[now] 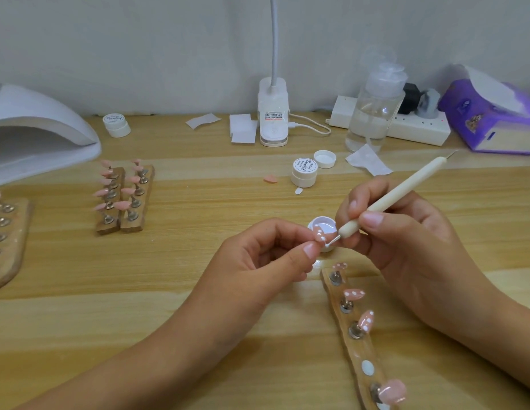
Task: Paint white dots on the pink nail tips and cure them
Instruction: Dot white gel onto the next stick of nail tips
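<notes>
The left hand is pinching one pink nail tip between thumb and forefinger. It is holding the tip up off the desk, just past centre toward 3 o'clock, so the tip's surface is facing the tool. The right hand is gripping the dotting tool low on the shaft like a pen, probably for fine control. The tool's metal point is touching the tip's near end, where a white blob is sitting. Both are working right over the open pot of white gel, which is keeping reloads short.

At 5 o'clock a wooden holder strip is lying close to the right wrist, carrying four tips. Three are showing white dots, while the nearest one is looking plain. One white pad on it is standing bare, likely the held tip's seat.

At 10 o'clock two more strips are waiting side by side, each with roughly five undotted tips. A fourth strip is poking in at 9 o'clock, partly cut off. The curing lamp is sitting beyond it, its mouth facing the work. One closed jar, one loose lid and one stray tip are lying toward 1 o'clock. A second closed jar is standing at 11 o'clock.
</notes>
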{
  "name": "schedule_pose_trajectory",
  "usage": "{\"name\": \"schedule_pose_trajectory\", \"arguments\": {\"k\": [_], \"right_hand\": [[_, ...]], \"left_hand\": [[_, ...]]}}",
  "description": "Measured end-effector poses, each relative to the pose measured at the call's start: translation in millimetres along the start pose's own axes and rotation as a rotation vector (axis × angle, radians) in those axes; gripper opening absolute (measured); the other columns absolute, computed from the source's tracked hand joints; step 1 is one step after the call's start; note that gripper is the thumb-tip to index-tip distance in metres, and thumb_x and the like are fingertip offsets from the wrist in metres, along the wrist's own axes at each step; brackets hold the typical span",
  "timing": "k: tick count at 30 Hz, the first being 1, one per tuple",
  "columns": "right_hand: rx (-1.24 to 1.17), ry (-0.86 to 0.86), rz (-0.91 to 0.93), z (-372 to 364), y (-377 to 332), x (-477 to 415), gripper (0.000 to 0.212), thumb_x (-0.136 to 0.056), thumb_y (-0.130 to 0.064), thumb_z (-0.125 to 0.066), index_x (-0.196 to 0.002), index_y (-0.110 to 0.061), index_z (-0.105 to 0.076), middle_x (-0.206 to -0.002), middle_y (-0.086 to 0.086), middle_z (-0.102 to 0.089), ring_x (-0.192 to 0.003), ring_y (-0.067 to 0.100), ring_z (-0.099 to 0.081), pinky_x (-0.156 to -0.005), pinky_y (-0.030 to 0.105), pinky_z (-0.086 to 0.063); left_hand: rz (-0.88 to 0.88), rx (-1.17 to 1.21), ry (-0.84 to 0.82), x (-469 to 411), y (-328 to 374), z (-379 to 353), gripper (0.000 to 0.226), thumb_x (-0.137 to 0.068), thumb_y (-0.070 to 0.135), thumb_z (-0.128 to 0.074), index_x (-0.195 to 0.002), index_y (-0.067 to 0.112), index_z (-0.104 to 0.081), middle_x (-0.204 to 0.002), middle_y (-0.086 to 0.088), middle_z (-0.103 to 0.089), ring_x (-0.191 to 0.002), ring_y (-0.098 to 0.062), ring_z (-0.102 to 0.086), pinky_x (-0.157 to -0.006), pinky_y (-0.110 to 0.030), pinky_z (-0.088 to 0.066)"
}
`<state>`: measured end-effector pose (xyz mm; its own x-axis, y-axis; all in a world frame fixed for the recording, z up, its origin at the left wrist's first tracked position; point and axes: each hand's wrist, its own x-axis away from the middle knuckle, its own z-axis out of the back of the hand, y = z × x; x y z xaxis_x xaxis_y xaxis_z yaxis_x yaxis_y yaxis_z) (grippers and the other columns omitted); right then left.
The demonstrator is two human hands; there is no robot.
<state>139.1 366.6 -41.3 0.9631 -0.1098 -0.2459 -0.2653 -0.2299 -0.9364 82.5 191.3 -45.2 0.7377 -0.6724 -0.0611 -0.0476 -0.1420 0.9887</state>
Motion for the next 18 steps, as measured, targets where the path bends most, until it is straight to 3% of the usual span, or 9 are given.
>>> {"name": "schedule_pose_trajectory", "arguments": {"k": [7,14,16,18], "right_hand": [[-0.122,0.097,-0.042,5,-1,-7,0.007,-0.082,-0.014,-0.059,-0.080,-0.018,-0.065,-0.071,-0.001,-0.060,-0.066,0.009,-0.056,-0.069,0.029,-0.056],[-0.197,0.192,-0.095,11,-4,-12,0.004,-0.083,-0.020,-0.055,-0.084,-0.018,-0.059,-0.068,-0.004,-0.057,-0.065,0.009,-0.053,-0.065,0.024,-0.054],[-0.214,0.204,-0.098,12,-4,-12,0.006,-0.081,-0.021,-0.060,-0.085,-0.018,-0.057,-0.068,-0.004,-0.057,-0.065,0.009,-0.052,-0.065,0.023,-0.053],[-0.220,0.211,-0.097,13,-4,-13,0.013,-0.078,-0.023,-0.061,-0.088,-0.018,-0.056,-0.069,-0.004,-0.057,-0.066,0.008,-0.052,-0.065,0.023,-0.053]], "left_hand": [[0.010,0.031,-0.006,1,0,-1,0.011,-0.078,0.018,-0.067,-0.085,0.021,-0.074,-0.073,0.002,-0.071,-0.070,-0.005,-0.066,-0.066,-0.012,-0.049],[0.007,0.039,-0.003,2,3,-1,0.010,-0.076,0.023,-0.073,-0.079,0.032,-0.070,-0.082,-0.001,-0.075,-0.075,-0.010,-0.070,-0.064,-0.013,-0.048],[-0.032,-0.008,-0.001,5,4,-1,0.009,-0.072,0.028,-0.078,-0.076,0.030,-0.070,-0.076,0.004,-0.069,-0.069,-0.007,-0.062,-0.061,-0.013,-0.046],[-0.103,-0.110,0.007,9,4,-2,0.011,-0.070,0.036,-0.076,-0.075,0.028,-0.069,-0.068,-0.006,-0.051,-0.063,-0.015,-0.049,-0.058,-0.019,-0.040]]}}
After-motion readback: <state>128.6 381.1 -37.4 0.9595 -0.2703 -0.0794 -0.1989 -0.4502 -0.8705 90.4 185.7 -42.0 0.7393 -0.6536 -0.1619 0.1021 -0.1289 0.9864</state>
